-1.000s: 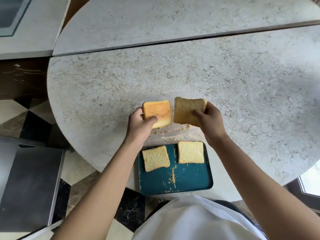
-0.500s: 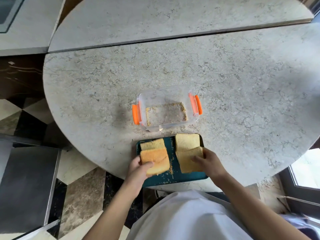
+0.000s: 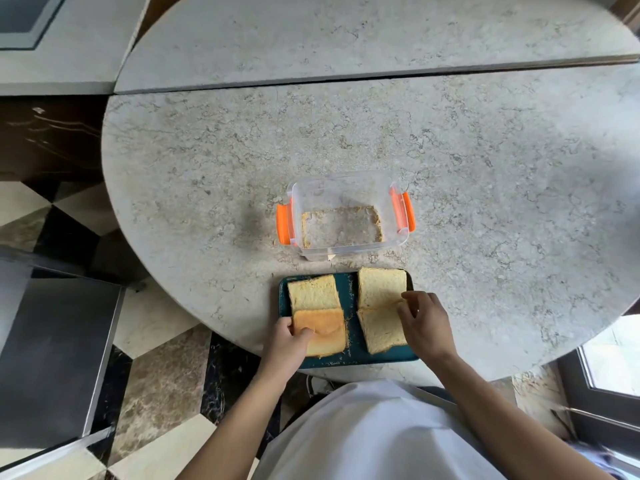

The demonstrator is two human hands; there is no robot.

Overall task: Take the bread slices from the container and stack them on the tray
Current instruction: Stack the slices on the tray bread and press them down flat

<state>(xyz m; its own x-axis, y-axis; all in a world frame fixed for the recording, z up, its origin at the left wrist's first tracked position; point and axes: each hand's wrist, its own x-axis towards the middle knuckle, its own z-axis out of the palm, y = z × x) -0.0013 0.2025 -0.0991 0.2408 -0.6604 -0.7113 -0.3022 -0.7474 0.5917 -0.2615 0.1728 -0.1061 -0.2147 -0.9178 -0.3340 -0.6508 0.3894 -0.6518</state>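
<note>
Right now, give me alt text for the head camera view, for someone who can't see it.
Two bare hands set bread on a teal tray holding four slices: the left hand grips the crust-end slice, the right hand touches a near-right slice. Beyond it, a clear container holds only crumbs.

four bread slices lie on one teal tray (image 3: pixel 349 360): a far-left slice (image 3: pixel 313 292), a near-left crust slice (image 3: pixel 323 332), a far-right slice (image 3: pixel 381 287) and a near-right slice (image 3: pixel 381 332). one clear container (image 3: pixel 346 251) stands on the table (image 3: pixel 502 202), with two orange clips, left clip (image 3: pixel 283 225) and right clip (image 3: pixel 408 213). two hands are in view, left hand (image 3: pixel 287 344) and right hand (image 3: pixel 424 323).
</note>
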